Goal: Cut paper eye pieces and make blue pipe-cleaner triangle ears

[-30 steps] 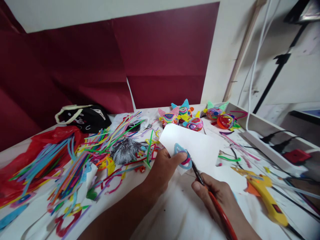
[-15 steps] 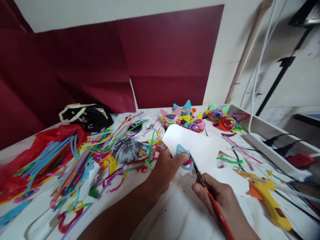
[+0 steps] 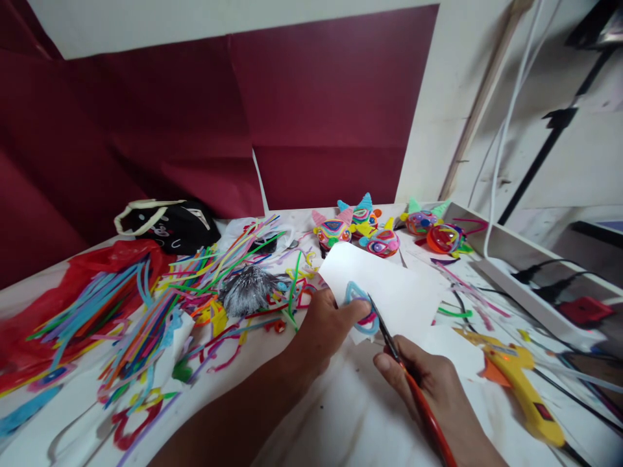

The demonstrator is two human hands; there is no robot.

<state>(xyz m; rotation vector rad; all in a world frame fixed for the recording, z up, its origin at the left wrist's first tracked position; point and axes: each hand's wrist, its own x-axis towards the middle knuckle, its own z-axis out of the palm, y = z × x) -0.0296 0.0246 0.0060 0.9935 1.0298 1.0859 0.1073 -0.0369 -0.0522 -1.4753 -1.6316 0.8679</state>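
My left hand (image 3: pixel 328 324) pinches a white paper sheet (image 3: pixel 394 279) with the thumb on top. On the sheet under the thumb lies a blue looped pipe-cleaner shape (image 3: pixel 368 323) with a pink and purple middle, partly covered. My right hand (image 3: pixel 421 373) is closed on scissors (image 3: pixel 421 402) with red handles. Their dark blades meet the paper just right of the blue shape, and the blade tips point up and left, close to my left thumb.
Bundles of colourful pipe cleaners (image 3: pixel 141 324), a grey fuzzy bundle (image 3: pixel 250 290) and a black bag (image 3: pixel 175 227) lie left. Several decorated animal heads (image 3: pixel 333 232) stand behind. At right are a yellow glue gun (image 3: pixel 525 383) and a power strip (image 3: pixel 540 301) with cables.
The paper with the blue shape has shifted slightly right and turned a little. The scissors and both hands have stayed almost in place.
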